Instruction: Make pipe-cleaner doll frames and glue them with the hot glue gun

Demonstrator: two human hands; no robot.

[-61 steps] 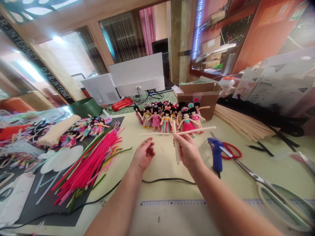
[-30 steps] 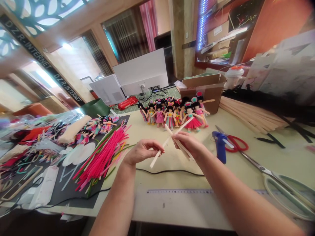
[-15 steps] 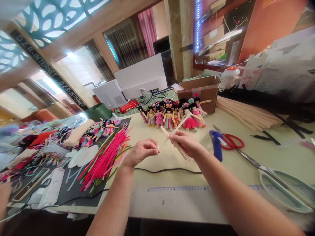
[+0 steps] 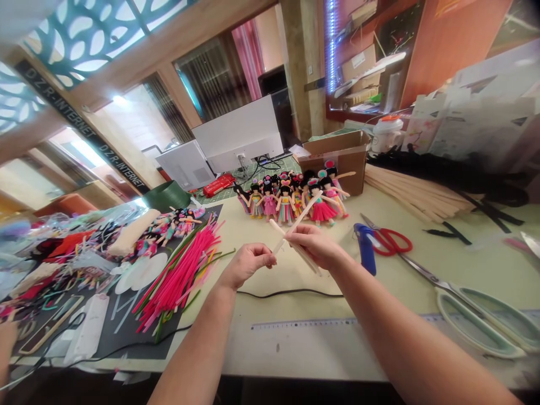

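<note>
Cream pipe cleaners cross each other between my hands above the table. My right hand pinches them close to the crossing, and their lower ends stick out beneath its fingers. With thumb and forefinger, my left hand grips the lower left end of the slanting one. Just beyond my hands stands a group of small dolls with black hair and bright skirts. A bundle of pink pipe cleaners, with some green ones, lies left of my left hand.
Right of my right arm lie a blue-handled tool, red-handled scissors and large pale-handled scissors. A ruler and a black cable cross the front. A cardboard box stands behind the dolls. At the far left edge, part of another person's arm shows.
My left hand has moved slightly and its fingers now meet the lower end of the slanting pipe cleaner. Earlier a small gap showed there. My right hand keeps its grip; the view has shifted slightly.
</note>
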